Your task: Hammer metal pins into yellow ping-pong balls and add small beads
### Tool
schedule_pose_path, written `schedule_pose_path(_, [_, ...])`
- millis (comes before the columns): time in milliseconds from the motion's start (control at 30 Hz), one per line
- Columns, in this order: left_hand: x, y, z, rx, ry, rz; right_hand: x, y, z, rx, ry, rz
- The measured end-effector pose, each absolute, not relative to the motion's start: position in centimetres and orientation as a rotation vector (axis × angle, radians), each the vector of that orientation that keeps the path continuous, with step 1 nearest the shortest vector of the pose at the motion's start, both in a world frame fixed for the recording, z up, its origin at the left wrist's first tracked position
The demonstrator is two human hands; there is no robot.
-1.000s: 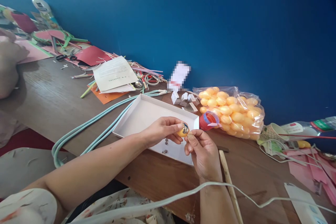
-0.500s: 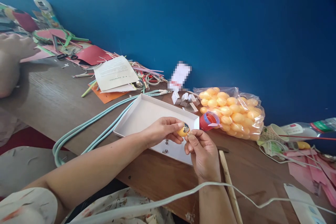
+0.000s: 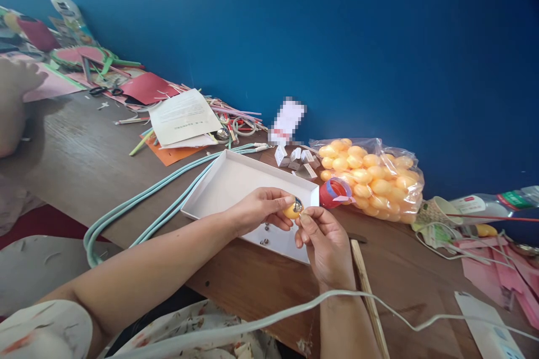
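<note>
My left hand (image 3: 265,210) is closed round a small yellow ball (image 3: 292,211) with a shiny, mirror-like silver part on its upper side. Thumb and forefinger of my right hand (image 3: 322,235) are pinched together at the ball's right edge; what they grip is too small to make out. Both hands hover over the near right part of a shallow white box lid (image 3: 248,176). A few tiny dark metal beads (image 3: 264,242) lie in the lid, just below the left fingers.
A clear bag of orange balls (image 3: 374,179) and a red cup (image 3: 332,193) stand beyond my right hand. Teal cord (image 3: 138,196) loops left of the lid. A white cable (image 3: 295,311) crosses in front; a wooden stick (image 3: 368,297) lies right. Another person's hand (image 3: 21,78) is far left.
My hands hold nearly the same pose, the right fingertips slightly closer to the ball. At far left, the other person's hand has shifted a little left.
</note>
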State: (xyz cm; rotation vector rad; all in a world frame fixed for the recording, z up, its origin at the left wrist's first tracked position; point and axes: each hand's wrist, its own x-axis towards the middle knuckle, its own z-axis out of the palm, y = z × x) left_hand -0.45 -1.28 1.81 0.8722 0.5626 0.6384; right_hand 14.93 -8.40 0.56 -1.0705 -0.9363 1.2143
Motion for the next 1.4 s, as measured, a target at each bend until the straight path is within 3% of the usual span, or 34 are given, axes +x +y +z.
schedule_pose_path(1400, [-0.68,-1.15,1.54,0.985,0.598,0.644,15.08,-8.24,0.50,-1.083,-0.967,1.250])
